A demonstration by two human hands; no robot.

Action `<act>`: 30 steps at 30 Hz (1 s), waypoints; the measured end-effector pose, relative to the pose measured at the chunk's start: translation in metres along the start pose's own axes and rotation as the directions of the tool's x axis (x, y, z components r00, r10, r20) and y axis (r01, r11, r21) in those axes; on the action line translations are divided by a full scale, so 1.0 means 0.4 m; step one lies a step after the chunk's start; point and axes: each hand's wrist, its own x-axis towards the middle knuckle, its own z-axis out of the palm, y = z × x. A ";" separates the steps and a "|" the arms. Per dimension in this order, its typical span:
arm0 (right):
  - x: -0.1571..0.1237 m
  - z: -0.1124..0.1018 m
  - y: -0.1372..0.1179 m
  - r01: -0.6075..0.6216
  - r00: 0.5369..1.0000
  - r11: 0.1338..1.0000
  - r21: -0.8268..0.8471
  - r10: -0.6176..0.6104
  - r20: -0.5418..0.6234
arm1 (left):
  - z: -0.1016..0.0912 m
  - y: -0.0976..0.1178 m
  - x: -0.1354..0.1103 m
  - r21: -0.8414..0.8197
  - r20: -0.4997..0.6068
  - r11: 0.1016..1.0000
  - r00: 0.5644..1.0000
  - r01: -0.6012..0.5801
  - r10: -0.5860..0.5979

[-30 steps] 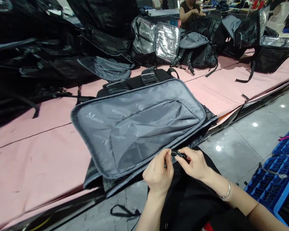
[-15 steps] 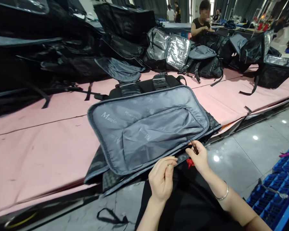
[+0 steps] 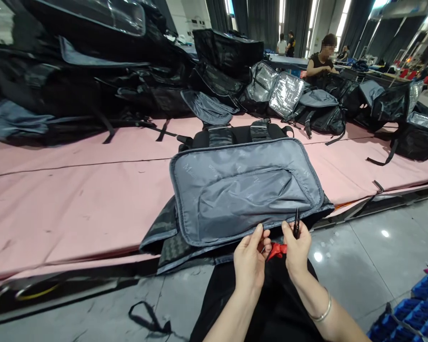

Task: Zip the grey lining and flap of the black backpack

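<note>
A backpack (image 3: pixel 249 190) lies spread at the table's front edge, its grey printed lining facing up and dark piping round the rim. My left hand (image 3: pixel 250 263) is closed, thumb and fingers pinching the near edge of the backpack. Just to the right, my right hand (image 3: pixel 296 247) is closed round small dark thread snips (image 3: pixel 297 223), whose tips point up and away from me. Its thumb and fingertip are at the same edge, though whether they pinch it is hidden. Between the hands, below the edge, shows a piece of red fabric (image 3: pixel 278 250).
The pink-covered table (image 3: pixel 74 199) runs across the view. Dark bags (image 3: pixel 74 85) are heaped at left, and more bags with silver linings (image 3: pixel 287 95) stand behind. A person (image 3: pixel 321 61) works beyond. Blue plastic crates (image 3: pixel 410 313) sit at lower right; a black strap (image 3: pixel 148 318) lies on the floor.
The view has shifted left. My left hand has turned and come up to the backpack's edge, closer to my right hand. The snips now point upward in my right hand.
</note>
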 end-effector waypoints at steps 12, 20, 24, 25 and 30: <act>0.003 -0.115 -0.121 0.574 0.750 0.758 -0.311 -0.333 0.571 | -0.030 0.034 -0.027 0.119 -0.001 0.923 0.930 -0.365 0.368; 0.097 -0.112 -0.195 0.880 0.466 0.346 -0.326 -0.492 0.736 | -0.037 0.039 -0.033 0.064 0.035 0.940 0.942 -0.336 0.335; 0.113 -0.108 -0.210 0.889 0.449 0.313 -0.334 -0.456 0.768 | -0.038 0.043 -0.032 0.054 0.048 0.946 0.947 -0.321 0.319; 0.117 -0.108 -0.214 0.887 0.450 0.323 -0.330 -0.442 0.776 | -0.038 0.044 -0.031 0.053 0.050 0.947 0.948 -0.318 0.315; 0.134 -0.097 -0.232 0.874 0.463 0.350 -0.337 -0.386 0.798 | -0.039 0.046 -0.033 0.026 0.063 0.958 0.957 -0.285 0.283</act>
